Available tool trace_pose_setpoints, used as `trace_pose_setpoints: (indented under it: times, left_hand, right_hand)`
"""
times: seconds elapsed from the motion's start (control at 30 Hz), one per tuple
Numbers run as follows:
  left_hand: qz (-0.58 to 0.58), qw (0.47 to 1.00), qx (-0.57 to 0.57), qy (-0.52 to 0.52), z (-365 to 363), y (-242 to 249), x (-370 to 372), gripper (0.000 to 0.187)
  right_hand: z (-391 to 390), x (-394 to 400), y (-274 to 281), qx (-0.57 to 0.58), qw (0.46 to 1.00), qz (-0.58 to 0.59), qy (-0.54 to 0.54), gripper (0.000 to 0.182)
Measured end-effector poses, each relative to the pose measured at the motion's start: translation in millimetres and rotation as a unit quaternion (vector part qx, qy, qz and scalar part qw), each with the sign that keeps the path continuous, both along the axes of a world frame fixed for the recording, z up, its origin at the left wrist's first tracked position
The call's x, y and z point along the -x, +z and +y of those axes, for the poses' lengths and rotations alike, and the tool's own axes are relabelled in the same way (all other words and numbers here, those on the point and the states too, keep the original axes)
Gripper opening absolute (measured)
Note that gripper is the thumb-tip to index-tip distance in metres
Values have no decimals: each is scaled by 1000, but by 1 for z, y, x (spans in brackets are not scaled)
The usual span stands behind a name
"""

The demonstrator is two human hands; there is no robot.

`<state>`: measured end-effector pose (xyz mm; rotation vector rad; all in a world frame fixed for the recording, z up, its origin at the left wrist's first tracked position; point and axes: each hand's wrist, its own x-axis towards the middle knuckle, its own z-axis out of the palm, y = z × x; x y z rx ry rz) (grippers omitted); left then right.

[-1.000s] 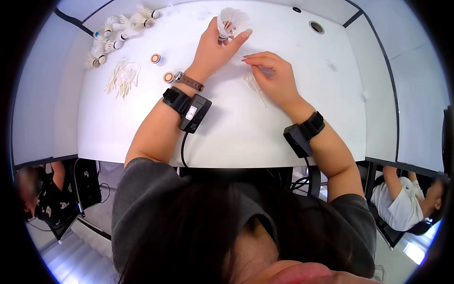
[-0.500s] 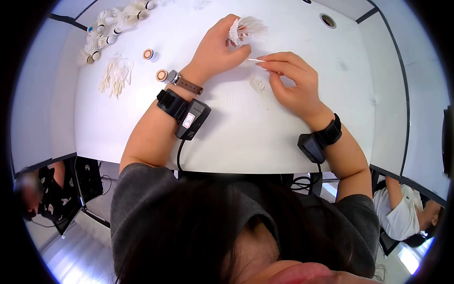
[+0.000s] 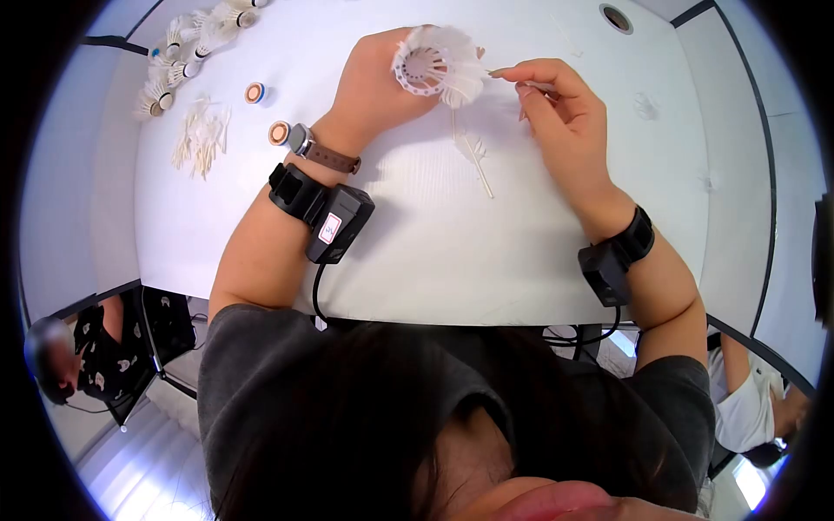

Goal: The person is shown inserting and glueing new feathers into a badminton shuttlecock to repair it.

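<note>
My left hand (image 3: pixel 378 87) is closed round a white feather shuttlecock skirt (image 3: pixel 465 65). The skirt's round open end, a ring with small holes, faces up toward me. Just right of it hovers my right hand (image 3: pixel 565 113), its fingers curled and its index fingertip near the feathers. Whatever lies between those fingers is too small to make out. Below the skirt, a loose feather piece (image 3: pixel 476 152) with a thin stem lies on the white table (image 3: pixel 452 260).
At the left is a pile of loose feather pieces (image 3: pixel 201 139). Two round corks, one cork base (image 3: pixel 254 93) and another cork base (image 3: pixel 278 133), sit near my left wrist. Several shuttlecocks (image 3: pixel 178 71) line the back left. A round cable hole (image 3: pixel 616 18) is at the back right.
My left hand has turned the skirt so its ring end shows. My right hand has moved up and to the right, and the white stick that stuck out from its fingertips no longer shows clearly.
</note>
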<state>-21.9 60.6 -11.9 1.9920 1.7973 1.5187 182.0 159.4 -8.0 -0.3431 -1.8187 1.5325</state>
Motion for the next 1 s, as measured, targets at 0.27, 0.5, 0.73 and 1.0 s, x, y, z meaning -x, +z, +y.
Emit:
trace_pose_setpoints:
  times: [0.27,0.5,0.73,1.0]
  left_hand:
    - [197,976,-41,-83,-2,19,-12,37]
    - [229,970,8,-76,-3,16,-11,28]
    - [158,985,-11,-73,-5,18,-7,28]
    - [165,983,35,-73,-6,19,-8,26]
  right_hand:
    - [7,-2,5,-48,998,-37,-5,20]
    - [21,-8,11,-69,991,-113,11,19]
    - [32,-7,11,42,997,-57,37,33]
    - [31,-4,7,83,993,-87,20,29]
